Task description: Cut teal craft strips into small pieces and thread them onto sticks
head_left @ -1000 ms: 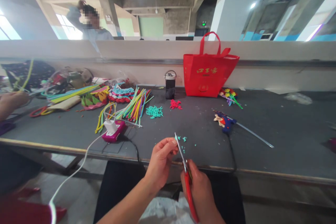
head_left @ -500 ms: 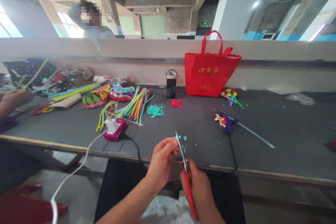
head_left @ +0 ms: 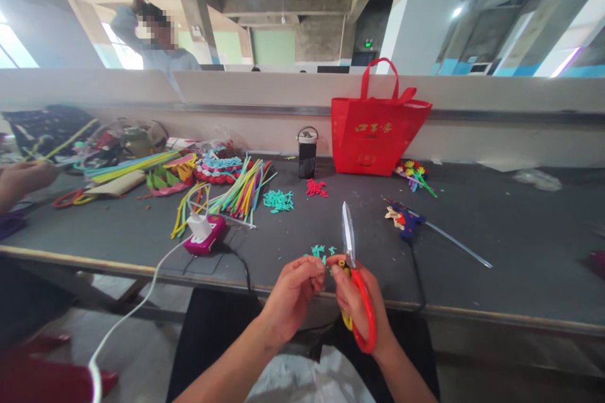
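My right hand (head_left: 362, 302) is closed round a pair of scissors (head_left: 362, 308) with a red handle loop and some yellow by the palm. The blades are together and point up and away from me. Just to the left is my left hand (head_left: 297, 293), thumb and fingertips pinched together; whatever is between them is too small to make out. The fingertips of both hands almost meet. Right behind them, small teal cut pieces (head_left: 318, 250) lie scattered on the dark table (head_left: 454, 220). Farther back sit a heap of teal pieces (head_left: 278, 201) and a smaller heap of red pieces (head_left: 316, 187).
Coloured fuzzy stems (head_left: 248, 189) lie left of the heaps, near a purple power block (head_left: 205, 236) with a white cable. A bottle (head_left: 307, 154) and red bag (head_left: 378, 135) stand behind. At right lies a blue glue gun (head_left: 410, 223). Another person's hand (head_left: 23, 179) is far left.
The scissors have swung upright and to the right, away from my left fingertips. My right hand has risen, its fingertips now close to my left hand's pinch.
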A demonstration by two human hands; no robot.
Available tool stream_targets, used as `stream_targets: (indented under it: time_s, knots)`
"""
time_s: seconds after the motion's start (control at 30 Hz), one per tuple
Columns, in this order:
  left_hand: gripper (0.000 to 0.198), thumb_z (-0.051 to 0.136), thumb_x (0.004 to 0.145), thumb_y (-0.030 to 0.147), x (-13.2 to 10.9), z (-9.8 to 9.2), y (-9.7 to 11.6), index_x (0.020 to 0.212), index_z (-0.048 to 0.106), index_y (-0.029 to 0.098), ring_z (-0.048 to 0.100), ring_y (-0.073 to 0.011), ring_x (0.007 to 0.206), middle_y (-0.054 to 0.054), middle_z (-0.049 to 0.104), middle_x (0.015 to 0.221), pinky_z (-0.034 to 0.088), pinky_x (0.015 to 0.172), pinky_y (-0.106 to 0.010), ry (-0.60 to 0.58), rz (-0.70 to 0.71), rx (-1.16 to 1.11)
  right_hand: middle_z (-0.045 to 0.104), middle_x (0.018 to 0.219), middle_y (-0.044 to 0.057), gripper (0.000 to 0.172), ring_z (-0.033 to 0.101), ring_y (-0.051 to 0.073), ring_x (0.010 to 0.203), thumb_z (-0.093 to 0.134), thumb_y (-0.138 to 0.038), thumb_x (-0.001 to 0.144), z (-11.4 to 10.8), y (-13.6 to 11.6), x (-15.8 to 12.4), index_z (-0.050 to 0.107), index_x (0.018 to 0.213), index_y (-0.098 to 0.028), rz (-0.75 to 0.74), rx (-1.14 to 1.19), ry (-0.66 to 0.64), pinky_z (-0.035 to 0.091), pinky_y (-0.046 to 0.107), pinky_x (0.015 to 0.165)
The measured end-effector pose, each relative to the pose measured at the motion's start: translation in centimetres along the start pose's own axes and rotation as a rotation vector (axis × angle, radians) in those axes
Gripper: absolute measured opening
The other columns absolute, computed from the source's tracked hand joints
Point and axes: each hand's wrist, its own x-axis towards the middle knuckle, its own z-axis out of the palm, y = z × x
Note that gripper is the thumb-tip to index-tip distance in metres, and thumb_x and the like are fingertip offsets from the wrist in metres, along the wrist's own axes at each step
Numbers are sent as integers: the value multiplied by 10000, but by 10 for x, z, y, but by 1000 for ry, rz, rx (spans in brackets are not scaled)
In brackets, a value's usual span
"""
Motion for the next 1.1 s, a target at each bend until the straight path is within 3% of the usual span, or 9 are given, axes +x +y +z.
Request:
stream_targets:
  time_s: [0.2, 0.43, 0.63, 0.83, 0.97, 1.1]
  knots:
    - [100, 650, 688, 183, 1, -3, -3, 624, 594, 130, 450, -92, 560, 13, 491, 593, 362, 602, -238, -53, -108, -34, 257, 466, -133, 325, 209, 26, 369, 581, -473, 832, -2, -6, 10, 563, 921, -161, 126, 194, -147, 244, 135, 350]
    - [99, 625, 701, 187, 2, -6, -5, 627, 587, 132, 446, -96, 569, 13, 469, 603, 367, 610, -239, -85, -157, -33, 257, 450, -139, 304, 215, 25, 345, 562, -462, 848, -5, 3, 9, 548, 901, -163, 102, 223, -169, 253, 140, 348]
    - [131, 678, 724, 272, 0, -4, 1, 744, 661, 143, 473, -108, 632, -8, 573, 684, 354, 626, -217, 71, 101, 360, 277, 482, -119, 271, 229, 41, 381, 539, -451, 865, -4, 0, 10, 539, 868, -180, 49, 73, -84, 236, 142, 351]
    - [142, 713, 695, 278, 5, -10, -4, 662, 672, 146, 455, -121, 610, -9, 572, 621, 344, 601, -225, 136, 270, 686, 343, 524, -82, 276, 298, 67, 419, 485, -436, 897, -2, 0, 10, 561, 863, -173, -61, -161, -34, 283, 172, 383]
    - [145, 704, 697, 278, 4, -7, -1, 658, 659, 145, 455, -115, 600, -7, 566, 616, 340, 593, -221, 165, 218, 503, 480, 563, -44, 285, 448, 102, 476, 449, -430, 903, -3, 0, 8, 576, 861, -179, -145, -370, 15, 384, 199, 471]
    - [148, 695, 707, 268, 0, -4, 7, 648, 634, 148, 437, -96, 572, 14, 523, 581, 338, 590, -213, 156, 179, 256, 674, 782, 45, 263, 634, 176, 706, 425, -387, 892, -4, 13, -6, 583, 940, -183, -180, -629, 78, 459, 241, 636]
